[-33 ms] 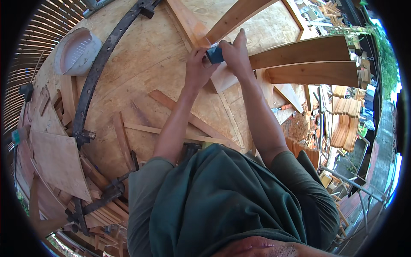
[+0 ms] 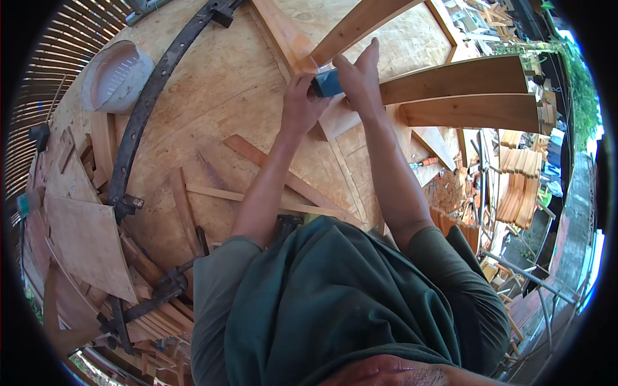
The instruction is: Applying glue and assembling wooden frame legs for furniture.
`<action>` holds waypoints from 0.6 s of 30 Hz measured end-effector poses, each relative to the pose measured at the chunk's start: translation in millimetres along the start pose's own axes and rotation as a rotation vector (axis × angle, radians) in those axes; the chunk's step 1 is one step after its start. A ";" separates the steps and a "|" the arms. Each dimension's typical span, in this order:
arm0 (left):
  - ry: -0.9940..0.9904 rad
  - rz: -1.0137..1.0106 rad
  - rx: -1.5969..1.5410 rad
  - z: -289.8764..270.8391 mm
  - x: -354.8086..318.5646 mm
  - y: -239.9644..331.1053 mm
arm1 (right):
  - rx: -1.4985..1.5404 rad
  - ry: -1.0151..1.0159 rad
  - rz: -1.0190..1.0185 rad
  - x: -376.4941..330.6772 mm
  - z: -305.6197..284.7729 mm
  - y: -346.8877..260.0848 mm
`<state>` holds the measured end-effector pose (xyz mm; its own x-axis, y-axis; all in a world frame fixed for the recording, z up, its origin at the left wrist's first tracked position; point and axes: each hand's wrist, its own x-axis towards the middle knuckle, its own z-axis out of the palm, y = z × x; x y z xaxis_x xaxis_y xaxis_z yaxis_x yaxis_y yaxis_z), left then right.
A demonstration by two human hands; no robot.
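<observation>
Both my hands are on a small blue box-shaped tool (image 2: 328, 83) over a joint of a wooden frame, and its exact kind I cannot make out. My left hand (image 2: 301, 106) curls round its left end with bent fingers. From the other side my right hand (image 2: 359, 80) grips it, one finger stretched away from the body. Just under the tool a short wooden piece (image 2: 338, 118) of the frame shows. A long wooden rail (image 2: 283, 35) meets an upright slanted board (image 2: 360, 29) right beyond my hands.
Two curved boards (image 2: 463, 76) jut out to the right. A dark metal bar clamp (image 2: 151, 83) arcs across the plywood tabletop (image 2: 212, 83) beside a whitish tub (image 2: 116, 76). Loose wood strips (image 2: 248, 150) lie nearer me. An orange-handled tool (image 2: 428, 161) and stacked wood pieces (image 2: 518, 193) are at right.
Both hands have shifted slightly to the right with the blue tool, and more of its blue side shows. My right hand sits a little higher. The wooden frame stays in place.
</observation>
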<state>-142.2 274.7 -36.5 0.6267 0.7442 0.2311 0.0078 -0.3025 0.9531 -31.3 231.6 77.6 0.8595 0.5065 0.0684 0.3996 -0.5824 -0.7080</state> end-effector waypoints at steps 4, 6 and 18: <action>0.046 0.032 -0.001 14.0 -2.8 8.8 | 0.159 0.154 -0.106 29.3 -14.7 -13.4; 0.052 -0.010 -0.027 22.9 -0.3 11.1 | 0.470 0.192 -0.201 41.9 -13.4 -15.9; 0.122 -0.009 0.126 50.5 21.3 2.6 | 0.237 0.219 -0.122 44.2 -12.2 -24.5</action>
<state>-89.4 259.7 -38.9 0.5268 0.8118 0.2520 0.1156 -0.3621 0.9249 0.8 260.5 106.6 0.8682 0.4000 0.2938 0.4405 -0.3485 -0.8273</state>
